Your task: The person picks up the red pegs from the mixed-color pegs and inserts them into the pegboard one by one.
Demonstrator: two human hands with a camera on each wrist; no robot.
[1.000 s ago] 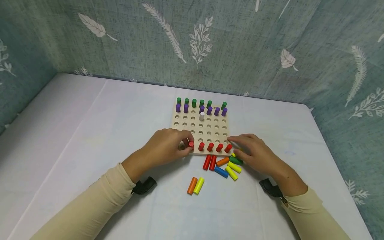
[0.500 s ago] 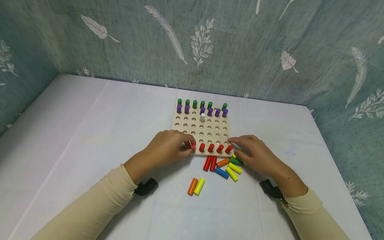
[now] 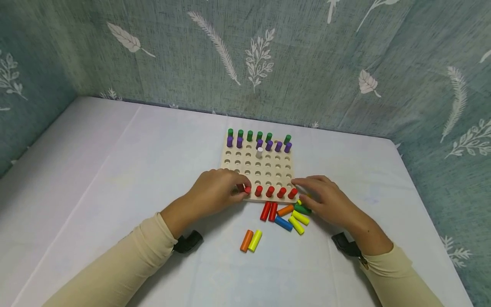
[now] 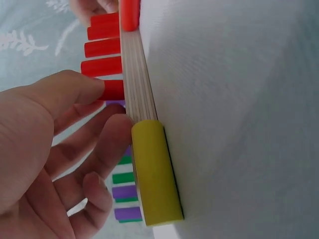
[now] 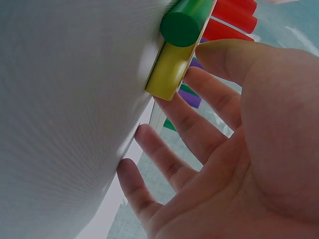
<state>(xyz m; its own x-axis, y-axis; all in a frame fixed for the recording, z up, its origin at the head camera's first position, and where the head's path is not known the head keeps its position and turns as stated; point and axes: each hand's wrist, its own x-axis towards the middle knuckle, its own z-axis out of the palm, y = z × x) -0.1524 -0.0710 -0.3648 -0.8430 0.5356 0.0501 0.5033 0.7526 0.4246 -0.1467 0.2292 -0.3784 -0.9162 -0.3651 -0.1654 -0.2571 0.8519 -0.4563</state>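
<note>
My left hand (image 3: 216, 189) pinches a red peg (image 3: 247, 190) standing at the left of the front row on the wooden pegboard (image 3: 272, 167). In the left wrist view the thumb presses that red peg (image 4: 114, 89), and the forefinger lies mostly hidden behind it. More red pegs (image 3: 270, 191) stand to its right. Over the board's right front corner, my right hand (image 3: 330, 198) has relaxed, parted fingers and grips nothing. In the right wrist view its fingertips are close to a lying yellow peg (image 5: 169, 69) and a green peg (image 5: 184, 25).
Purple pegs (image 3: 269, 146) and green pegs (image 3: 250, 136) fill most of the two back rows. One white peg (image 3: 259, 152) stands before them. Loose red pegs (image 3: 265, 211), a blue peg (image 3: 284, 223) and others lie in front. An orange peg (image 3: 246, 241) lies nearer me.
My left hand has shifted slightly right with the red peg, closer to the neighbouring one. The head view has tilted a little upward. My right hand holds the same place by the board.
</note>
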